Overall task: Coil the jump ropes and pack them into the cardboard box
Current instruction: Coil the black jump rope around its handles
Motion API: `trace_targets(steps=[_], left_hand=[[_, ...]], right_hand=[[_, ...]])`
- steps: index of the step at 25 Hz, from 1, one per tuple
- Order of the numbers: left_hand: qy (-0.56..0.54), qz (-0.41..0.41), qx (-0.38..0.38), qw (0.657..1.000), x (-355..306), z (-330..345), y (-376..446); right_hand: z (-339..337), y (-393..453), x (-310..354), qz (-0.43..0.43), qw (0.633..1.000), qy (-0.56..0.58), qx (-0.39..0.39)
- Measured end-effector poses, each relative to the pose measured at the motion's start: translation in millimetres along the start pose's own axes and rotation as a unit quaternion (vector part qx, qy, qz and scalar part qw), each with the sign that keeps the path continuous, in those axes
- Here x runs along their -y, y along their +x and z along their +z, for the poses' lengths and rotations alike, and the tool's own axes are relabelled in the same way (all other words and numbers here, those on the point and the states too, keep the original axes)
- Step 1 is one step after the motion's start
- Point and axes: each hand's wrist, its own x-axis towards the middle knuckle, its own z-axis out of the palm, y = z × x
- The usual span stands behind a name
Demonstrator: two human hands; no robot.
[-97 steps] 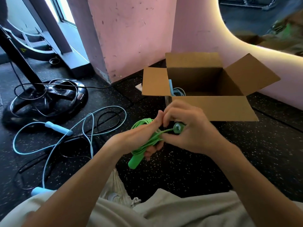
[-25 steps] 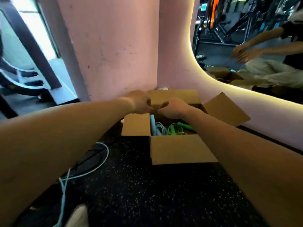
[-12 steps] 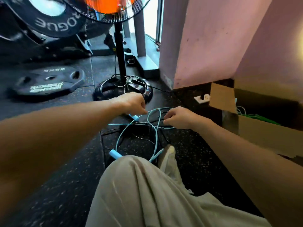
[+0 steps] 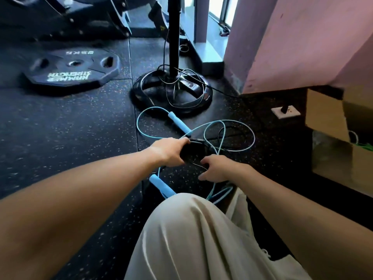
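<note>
A light blue jump rope [image 4: 232, 123] lies in loose loops on the black floor, one handle [image 4: 178, 121] near the fan base, the other handle [image 4: 161, 185] by my knee. A thin black jump rope [image 4: 228, 136] is tangled with it. My left hand [image 4: 169, 151] grips a bundle of the black rope's loops. My right hand [image 4: 217, 168] pinches a strand of the same black rope just to the right. The cardboard box [image 4: 331, 156] stands open at the right edge, with a green rope [image 4: 365, 146] and pale cord inside.
A fan stand base [image 4: 171, 93] with black cable wound round it sits behind the ropes. A weight plate [image 4: 72, 70] lies to the left. A white wall socket [image 4: 285, 111] sits near the pink wall [image 4: 292, 47]. My knee [image 4: 193, 229] fills the foreground.
The green rope went into the box, then I turned left to the floor ropes. Both hands have come nearer to me and closed on the black rope.
</note>
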Motion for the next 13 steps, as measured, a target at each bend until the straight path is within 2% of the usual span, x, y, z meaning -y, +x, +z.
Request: trace_targets(steps=[3,5,7,9,11,13], left_hand=[[0.051,0.01,0.039,0.998,-1.7,12.5,6.9],[0.051,0.004,0.015,0.999,-5.1,9.6,7.3],[0.001,0.0,-0.06,0.998,-12.3,-8.5,7.3],[-0.085,0.0,-0.169,0.982,-25.1,-40.7,6.0],[-0.178,0.02,-0.27,0.946,-42.6,-80.4,0.9],[-0.273,0.079,-0.332,0.9,-66.8,-117.0,-10.1]], right_hand=[[5.9,12.9,-6.7,0.006,0.999,0.025,-0.046],[-5.9,11.4,-9.9,-0.011,0.992,0.077,-0.099],[-27.1,-1.0,-11.7,-0.028,0.978,0.131,-0.16],[-54.2,-19.8,-11.2,-0.045,0.952,0.174,-0.248],[-84.5,-44.9,-6.8,-0.076,0.921,0.197,-0.327],[-114.8,-81.7,0.2,-0.142,0.883,0.236,-0.381]])
